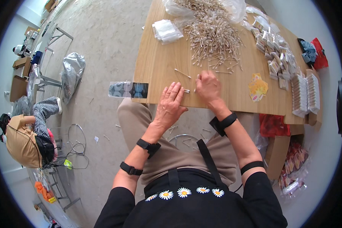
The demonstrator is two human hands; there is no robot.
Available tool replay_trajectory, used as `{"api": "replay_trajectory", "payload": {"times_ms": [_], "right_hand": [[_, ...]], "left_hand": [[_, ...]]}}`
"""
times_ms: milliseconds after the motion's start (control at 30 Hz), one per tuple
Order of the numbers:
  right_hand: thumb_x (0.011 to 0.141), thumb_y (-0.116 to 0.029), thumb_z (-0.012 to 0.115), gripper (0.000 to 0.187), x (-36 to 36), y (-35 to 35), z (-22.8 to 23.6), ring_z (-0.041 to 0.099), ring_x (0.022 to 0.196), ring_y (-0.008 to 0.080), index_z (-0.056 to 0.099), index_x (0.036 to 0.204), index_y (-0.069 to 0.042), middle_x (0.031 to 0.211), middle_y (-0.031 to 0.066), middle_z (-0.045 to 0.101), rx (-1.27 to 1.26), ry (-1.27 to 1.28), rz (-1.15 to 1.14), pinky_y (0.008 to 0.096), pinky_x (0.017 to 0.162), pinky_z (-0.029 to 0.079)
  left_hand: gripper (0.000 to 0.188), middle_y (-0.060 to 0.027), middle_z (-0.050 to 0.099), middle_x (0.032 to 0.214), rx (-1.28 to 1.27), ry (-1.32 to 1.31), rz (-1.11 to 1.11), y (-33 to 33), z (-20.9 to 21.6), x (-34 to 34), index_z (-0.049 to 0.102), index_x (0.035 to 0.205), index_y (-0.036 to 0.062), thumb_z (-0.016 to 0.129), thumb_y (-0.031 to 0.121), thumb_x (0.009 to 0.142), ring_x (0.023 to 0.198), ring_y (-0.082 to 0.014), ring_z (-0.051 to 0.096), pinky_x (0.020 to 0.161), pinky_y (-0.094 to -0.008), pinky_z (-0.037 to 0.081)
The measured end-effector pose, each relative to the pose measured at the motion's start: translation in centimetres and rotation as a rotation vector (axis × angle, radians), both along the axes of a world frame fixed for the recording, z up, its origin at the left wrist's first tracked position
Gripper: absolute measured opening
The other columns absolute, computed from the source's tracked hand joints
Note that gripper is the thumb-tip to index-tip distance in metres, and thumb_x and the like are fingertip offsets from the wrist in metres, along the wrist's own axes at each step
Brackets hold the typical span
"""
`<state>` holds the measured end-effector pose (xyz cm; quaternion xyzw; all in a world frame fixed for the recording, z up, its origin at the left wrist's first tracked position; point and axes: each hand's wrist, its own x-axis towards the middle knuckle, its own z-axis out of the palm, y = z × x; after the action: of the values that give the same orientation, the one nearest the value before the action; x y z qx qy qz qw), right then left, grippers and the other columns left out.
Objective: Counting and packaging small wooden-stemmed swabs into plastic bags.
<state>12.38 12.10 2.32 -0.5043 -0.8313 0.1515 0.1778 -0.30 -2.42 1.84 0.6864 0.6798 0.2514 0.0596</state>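
My left hand lies flat near the table's front edge, fingers stretched out. White tips of cotton swabs stick out beside its fingers; the rest of them is hidden. A little to the right, my right hand is closed, with white swab tips showing at its left side, so it seems to pinch a cotton swab. One loose swab lies just beyond both hands. Farther back spreads a big heap of cotton swabs. A strip of dark printed plastic film overhangs the table's left edge.
Clear plastic bags lie at the far left of the wooden table. At right are yellow printed cards, many packed swab bundles and stacked white packs. A cardboard box stands below. Another person sits far left.
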Motion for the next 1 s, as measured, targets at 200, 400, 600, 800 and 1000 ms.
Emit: {"api": "replay_trajectory", "payload": {"times_ms": [200, 400, 600, 800, 1000], "right_hand": [[0.080, -0.003, 0.057, 0.008, -2.3, 2.9, -0.7, 0.069, 0.084, 0.0376, 0.064, 0.084, -0.003, 0.097, 0.0176, 0.066, 0.087, -0.004, 0.018, 0.0457, 0.072, 0.056], [0.082, -0.017, 0.068, 0.011, -5.3, 2.6, -0.8, 0.065, 0.085, 0.0360, 0.067, 0.085, -0.006, 0.093, 0.0150, 0.062, 0.009, 0.205, 0.280, 0.0465, 0.073, 0.052], [0.079, -0.010, 0.066, 0.006, -3.9, 0.2, -0.5, 0.066, 0.083, 0.0385, 0.065, 0.083, -0.006, 0.092, 0.0170, 0.061, 0.023, 0.162, 0.205, 0.0482, 0.071, 0.054], [0.079, -0.006, 0.062, 0.006, -1.8, -1.3, -1.1, 0.065, 0.081, 0.0380, 0.065, 0.083, -0.007, 0.088, 0.0160, 0.061, -0.030, 0.215, 0.292, 0.0474, 0.070, 0.054], [0.082, -0.004, 0.058, 0.009, 2.3, 3.5, -0.9, 0.064, 0.080, 0.0383, 0.066, 0.085, -0.006, 0.089, 0.0170, 0.062, 0.194, 0.197, 0.102, 0.0459, 0.070, 0.054]], "left_hand": [[0.083, -0.0181, 0.044, 0.147, 0.001, 0.001, -0.004, -0.1, -0.1, 0.0, 0.050, 0.137, -0.0010, 0.085, 0.018, 0.065, 0.139, -0.0346, 0.038, 0.117, -0.0473, 0.030], [0.086, -0.0177, 0.044, 0.147, -0.005, 0.035, -0.006, -0.2, -0.2, -0.1, 0.049, 0.138, -0.0009, 0.085, 0.024, 0.064, 0.140, -0.0334, 0.037, 0.116, -0.0476, 0.030], [0.086, -0.0189, 0.041, 0.148, 0.003, 0.002, -0.001, -0.2, -0.2, 0.0, 0.048, 0.139, -0.0023, 0.086, 0.020, 0.065, 0.141, -0.0351, 0.036, 0.117, -0.0486, 0.028], [0.096, -0.0192, 0.036, 0.152, -0.006, 0.006, -0.001, -0.2, -0.2, 0.2, 0.041, 0.144, -0.0032, 0.086, 0.028, 0.065, 0.145, -0.0337, 0.030, 0.119, -0.0490, 0.022], [0.105, -0.0175, 0.029, 0.157, -0.056, 0.038, -0.032, 1.2, -0.6, 0.4, 0.034, 0.148, -0.0023, 0.086, 0.038, 0.065, 0.148, -0.0331, 0.023, 0.121, -0.0497, 0.018]]}}
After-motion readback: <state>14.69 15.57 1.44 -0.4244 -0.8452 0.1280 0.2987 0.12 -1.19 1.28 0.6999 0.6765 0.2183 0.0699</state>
